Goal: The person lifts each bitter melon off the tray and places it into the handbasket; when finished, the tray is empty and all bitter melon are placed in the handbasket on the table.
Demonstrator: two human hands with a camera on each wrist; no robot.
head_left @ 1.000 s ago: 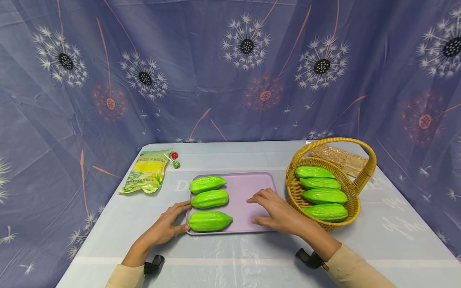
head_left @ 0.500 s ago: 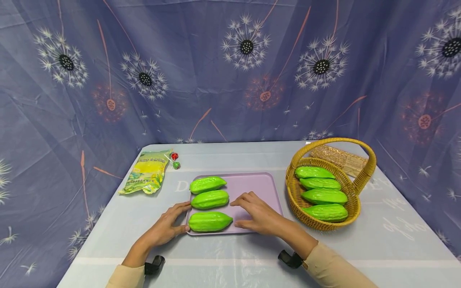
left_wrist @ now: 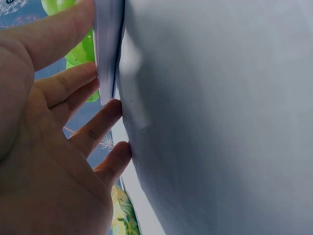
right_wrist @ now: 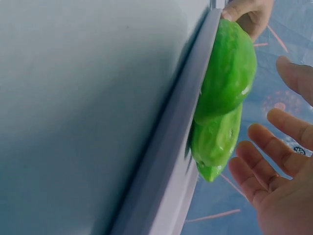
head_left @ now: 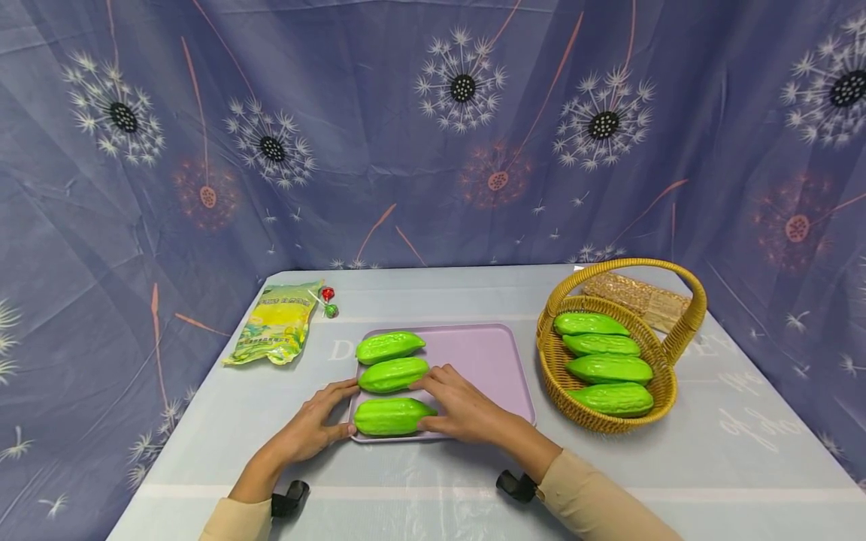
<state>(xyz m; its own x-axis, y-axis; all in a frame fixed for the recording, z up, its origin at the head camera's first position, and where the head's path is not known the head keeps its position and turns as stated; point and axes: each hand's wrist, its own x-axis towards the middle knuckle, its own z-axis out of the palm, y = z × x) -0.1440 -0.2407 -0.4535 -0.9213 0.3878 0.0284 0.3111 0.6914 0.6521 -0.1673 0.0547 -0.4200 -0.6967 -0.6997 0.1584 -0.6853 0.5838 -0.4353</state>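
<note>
Three green bitter melons lie across the left half of a lilac tray: a front one [head_left: 389, 418], a middle one [head_left: 392, 375] and a back one [head_left: 389, 347]. My left hand [head_left: 307, 426] rests at the left edge of the tray [head_left: 483, 364], fingers and thumb extended and touching its side. Over the tray, my right hand [head_left: 463, 409] hovers by the right ends of the front and middle melons. In the right wrist view its fingers [right_wrist: 266, 147] are spread and apart from the melons, holding nothing.
A wicker basket [head_left: 666, 387] with a tall handle stands right of the tray, holding several more bitter melons. Behind it lies a gold-brown packet [head_left: 636, 294]. A yellow-green bag [head_left: 274, 323] and two lollipops [head_left: 329, 300] lie at the back left.
My right hand has moved left across the tray, from near the basket side to the melons' right ends. The left hand and the melons have stayed put.
</note>
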